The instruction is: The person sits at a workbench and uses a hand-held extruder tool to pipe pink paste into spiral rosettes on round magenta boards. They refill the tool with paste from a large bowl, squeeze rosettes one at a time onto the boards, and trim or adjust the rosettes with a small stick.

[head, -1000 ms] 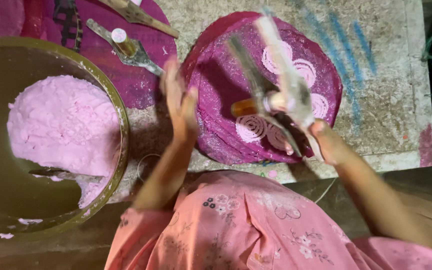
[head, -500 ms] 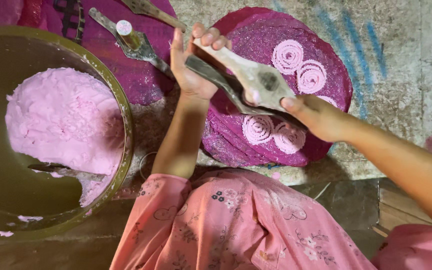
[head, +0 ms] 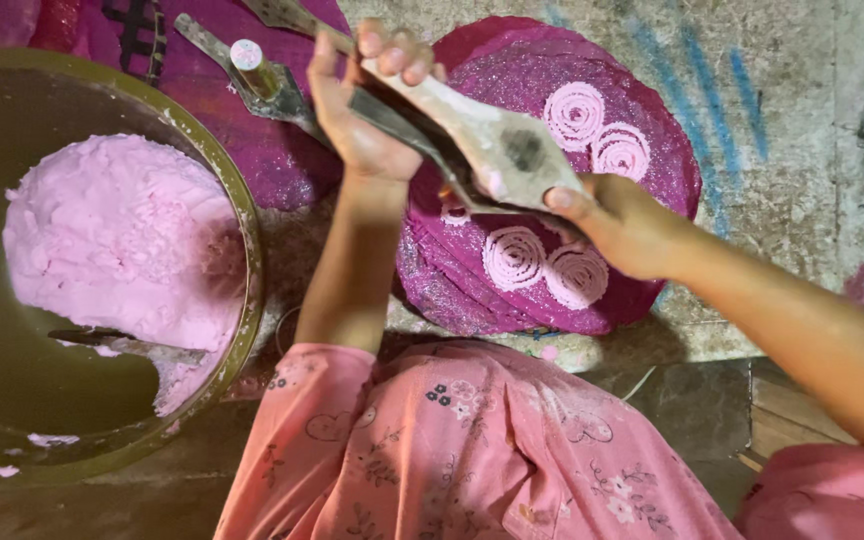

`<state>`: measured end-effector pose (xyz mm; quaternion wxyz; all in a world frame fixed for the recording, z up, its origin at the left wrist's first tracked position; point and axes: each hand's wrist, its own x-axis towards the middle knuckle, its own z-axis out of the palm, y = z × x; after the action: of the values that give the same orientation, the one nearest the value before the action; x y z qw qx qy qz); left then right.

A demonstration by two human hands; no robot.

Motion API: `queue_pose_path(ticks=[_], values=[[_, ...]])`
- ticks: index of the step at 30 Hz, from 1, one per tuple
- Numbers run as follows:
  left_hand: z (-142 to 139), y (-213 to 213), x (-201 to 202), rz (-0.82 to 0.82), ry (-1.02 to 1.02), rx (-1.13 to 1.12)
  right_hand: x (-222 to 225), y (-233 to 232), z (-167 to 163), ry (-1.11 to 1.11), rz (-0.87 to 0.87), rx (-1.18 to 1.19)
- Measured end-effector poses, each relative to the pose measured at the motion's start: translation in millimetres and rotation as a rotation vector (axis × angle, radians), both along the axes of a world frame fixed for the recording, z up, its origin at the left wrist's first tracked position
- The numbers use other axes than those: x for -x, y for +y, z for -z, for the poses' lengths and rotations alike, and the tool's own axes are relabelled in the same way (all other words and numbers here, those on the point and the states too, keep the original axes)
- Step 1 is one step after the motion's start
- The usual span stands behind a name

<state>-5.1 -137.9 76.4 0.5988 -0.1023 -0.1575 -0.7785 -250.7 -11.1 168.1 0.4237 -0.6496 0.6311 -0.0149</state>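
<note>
Dough press (head: 497,150), a pale two-handled tool smeared with dough, sits in the air between your two hands, above the round magenta mat (head: 652,120). Your left hand (head: 362,110) is clenched around the long handles at the far end, fingers curled over the top. Your right hand (head: 622,225) is closed around the wide barrel end from below, thumb resting on its edge.

The press looks rigid and fairly hefty, so it should not flex under a squeeze. Its surface looks coated with paste, so I would expect it to be slippery; a hold far out on the handles seems to give the most leverage, with the barrel cupped low for steadying.

Four pink spirals lie on the mat: two (head: 597,130) near the far edge and two (head: 542,265) just beneath your right hand. They look soft and wet, easily smeared by a touch.

To your left, a large bowl (head: 242,210) holds a mound of pink dough (head: 112,235) and a spoon (head: 122,345). A second metal tool (head: 257,75) lies on the purple cloth (head: 282,170) beyond it.
</note>
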Motion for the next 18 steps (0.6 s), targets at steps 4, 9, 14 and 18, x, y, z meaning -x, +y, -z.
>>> queue_pose_path(ticks=[4,9,14,18], values=[[-12.8,19.7,-17.9,-0.026,-0.052,-0.009,-8.4,15.4,1.1,-0.366,-0.100,0.128],[0.0,34.5,5.5,-0.047,-0.193,-0.138,26.4,22.4,-3.2,-0.149,0.070,-0.165],[43.5,46.8,11.8,0.130,-1.077,-0.314,55.8,32.9,14.3,-0.455,0.143,-0.154],[67.2,81.6,4.0,0.191,-1.398,-0.038,64.4,39.8,43.7,-0.482,0.174,-0.064]])
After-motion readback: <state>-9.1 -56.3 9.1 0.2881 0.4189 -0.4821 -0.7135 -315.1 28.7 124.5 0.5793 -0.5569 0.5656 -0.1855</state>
